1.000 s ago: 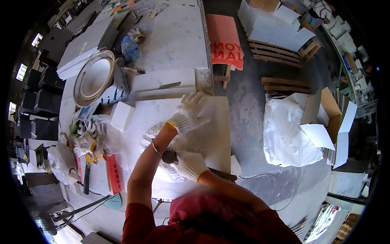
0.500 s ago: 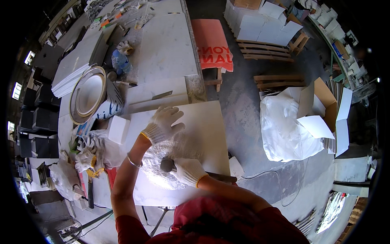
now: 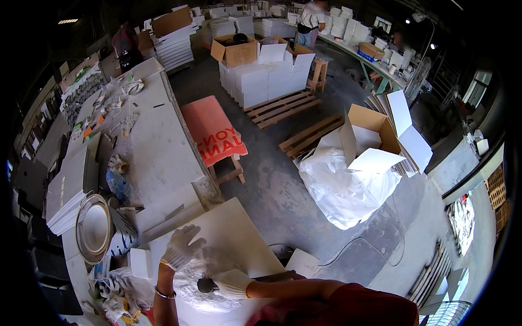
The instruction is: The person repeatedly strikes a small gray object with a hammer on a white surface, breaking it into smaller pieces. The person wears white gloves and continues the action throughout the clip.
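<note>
My left hand (image 3: 184, 247), in a white knit glove, rests with fingers stretched at the upper edge of a rough, sparkling white mass (image 3: 204, 304). That mass lies on a pale flat board (image 3: 239, 233) at the lower edge of the view. My right hand (image 3: 232, 283), gloved alike, is closed around a tool with a blunt dark-grey head (image 3: 206, 285) that looks like a hammer. The head is over the white mass; whether it touches cannot be told. My glove hides the grip.
A bucket (image 3: 122, 236), a white block (image 3: 141, 264) and loose gloves (image 3: 117, 299) are at left. Beyond stretches a long dusty table (image 3: 155, 136). A red-covered bench (image 3: 212, 130), plastic-wrapped bundle (image 3: 348, 190) and pallets (image 3: 283, 108) stand right. Two people (image 3: 311, 22) are farther off.
The view has swung up and to the right, so the board and my hands sit lower and farther left. Both hands keep nearly the same pose over the white mass.
</note>
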The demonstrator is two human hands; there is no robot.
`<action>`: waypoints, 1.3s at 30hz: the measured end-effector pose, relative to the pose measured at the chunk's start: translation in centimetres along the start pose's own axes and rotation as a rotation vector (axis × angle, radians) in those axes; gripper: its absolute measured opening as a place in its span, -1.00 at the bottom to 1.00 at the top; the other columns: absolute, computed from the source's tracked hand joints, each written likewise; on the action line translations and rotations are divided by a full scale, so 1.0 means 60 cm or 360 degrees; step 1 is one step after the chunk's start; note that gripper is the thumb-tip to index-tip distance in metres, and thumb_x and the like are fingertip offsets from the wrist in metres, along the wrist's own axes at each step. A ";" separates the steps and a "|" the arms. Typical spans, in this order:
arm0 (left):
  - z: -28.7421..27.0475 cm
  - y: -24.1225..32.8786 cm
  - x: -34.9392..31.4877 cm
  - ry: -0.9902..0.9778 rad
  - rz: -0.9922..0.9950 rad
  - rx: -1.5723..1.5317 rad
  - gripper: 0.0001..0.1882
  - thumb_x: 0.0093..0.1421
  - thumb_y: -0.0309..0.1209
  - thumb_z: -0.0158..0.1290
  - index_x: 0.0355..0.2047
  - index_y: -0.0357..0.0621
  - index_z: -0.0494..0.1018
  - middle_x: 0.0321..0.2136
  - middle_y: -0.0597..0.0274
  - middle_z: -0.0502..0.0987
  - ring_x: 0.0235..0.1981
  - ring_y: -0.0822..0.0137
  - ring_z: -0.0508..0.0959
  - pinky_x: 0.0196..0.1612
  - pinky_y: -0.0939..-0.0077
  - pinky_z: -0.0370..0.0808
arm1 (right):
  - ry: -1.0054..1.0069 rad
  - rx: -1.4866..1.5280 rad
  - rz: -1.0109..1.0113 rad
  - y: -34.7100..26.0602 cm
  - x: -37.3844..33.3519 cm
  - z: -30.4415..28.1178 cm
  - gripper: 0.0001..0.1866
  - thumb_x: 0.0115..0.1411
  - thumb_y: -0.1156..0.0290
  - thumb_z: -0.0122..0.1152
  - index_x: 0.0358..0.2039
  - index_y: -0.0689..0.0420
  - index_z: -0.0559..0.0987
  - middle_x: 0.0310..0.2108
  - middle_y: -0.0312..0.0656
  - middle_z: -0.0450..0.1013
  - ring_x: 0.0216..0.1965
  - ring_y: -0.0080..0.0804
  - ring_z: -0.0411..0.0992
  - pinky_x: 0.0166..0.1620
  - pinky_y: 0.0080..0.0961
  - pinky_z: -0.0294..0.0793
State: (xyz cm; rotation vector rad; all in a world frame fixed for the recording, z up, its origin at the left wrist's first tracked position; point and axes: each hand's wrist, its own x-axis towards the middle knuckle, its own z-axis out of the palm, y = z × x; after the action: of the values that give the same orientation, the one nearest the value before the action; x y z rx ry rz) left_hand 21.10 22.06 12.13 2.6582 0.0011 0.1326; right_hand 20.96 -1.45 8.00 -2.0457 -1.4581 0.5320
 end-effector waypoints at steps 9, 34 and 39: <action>0.080 -0.006 -0.009 -0.0221 0.0440 0.0309 -0.37 0.23 -0.06 0.25 0.24 -0.06 0.48 0.24 -0.15 0.49 0.32 -0.25 0.39 0.37 -0.11 0.31 | 0.0094 -0.0070 0.0009 0.015 -0.003 0.046 -0.85 0.28 0.29 0.25 -0.25 0.07 0.67 -0.41 -0.05 0.63 -0.35 0.00 0.65 -0.25 -0.12 0.61; -0.020 -0.049 -0.243 0.0979 -0.0611 -0.1364 -0.34 0.56 -0.04 -0.08 0.31 -0.48 0.40 0.30 -0.08 0.50 0.38 0.12 0.43 0.47 0.27 0.24 | -0.0007 -0.0040 0.0107 -0.008 0.004 0.005 -0.63 0.17 0.04 0.40 -0.38 0.13 0.65 -0.42 0.03 0.62 -0.37 0.07 0.64 -0.30 -0.04 0.61; 0.017 -0.068 -0.251 0.1137 -0.0797 -0.1499 -0.41 0.56 -0.12 -0.05 0.34 -0.40 0.40 0.35 -0.03 0.45 0.40 0.19 0.40 0.49 0.28 0.20 | 0.0021 -0.0016 0.0082 -0.003 0.006 0.016 -0.66 0.16 0.02 0.42 -0.36 0.05 0.68 -0.43 -0.05 0.62 -0.38 0.03 0.63 -0.32 -0.07 0.61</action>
State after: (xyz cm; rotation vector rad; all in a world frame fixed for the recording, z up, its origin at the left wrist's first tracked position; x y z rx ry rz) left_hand 6.29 24.83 7.93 1.5046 0.6532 0.7030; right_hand 20.36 -0.85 7.38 -2.0955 -1.4067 0.5322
